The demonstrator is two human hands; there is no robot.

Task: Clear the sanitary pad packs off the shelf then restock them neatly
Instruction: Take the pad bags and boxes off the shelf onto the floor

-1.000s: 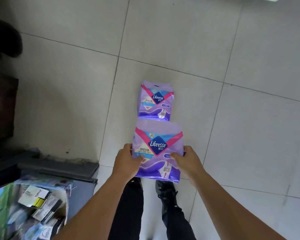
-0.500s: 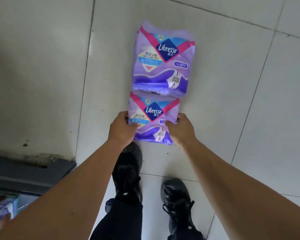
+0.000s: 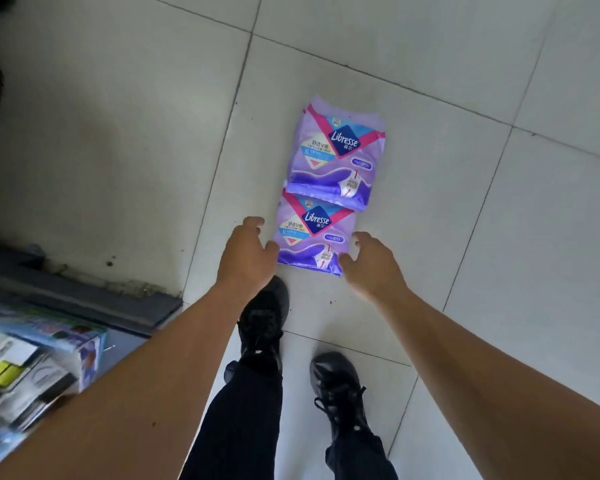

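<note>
1. Below, two purple sanitary pad packs are seen lying flat on the tiled floor [image 3: 430, 237], printed faces up.
2. The near pack [image 3: 314, 237] is placed between the two hands; its far edge is overlapped by the near edge of the far pack [image 3: 338, 154], so the two are touching and form a short row leading away from the fingers.
3. The left hand [image 3: 245, 258] is held just beside the near pack's left edge. Its fingers [image 3: 253, 221] are loosely curled and released, with nothing grasped; whether the thumb tip brushes the wrapper cannot be told.
4. The right hand [image 3: 371, 266] is held just beside the near pack's right edge. Its fingers [image 3: 361, 237] are likewise spread, relaxed and released, and no pack is grasped by them.
5. The far pack lies beyond the fingertips of both hands, well out of their touch, tilted slightly to the right.
6. Two black shoes [image 3: 264, 320] are seen on the floor behind the hands, the left one just behind the near pack.
7. A dark shelf base [image 3: 84, 299] is seen to the left of the left hand, well apart from the packs.
8. Boxed goods [image 3: 39, 358] in blue and white packaging are seen behind the shelf base, at the lower left; their print is too blurred to be read.
</note>
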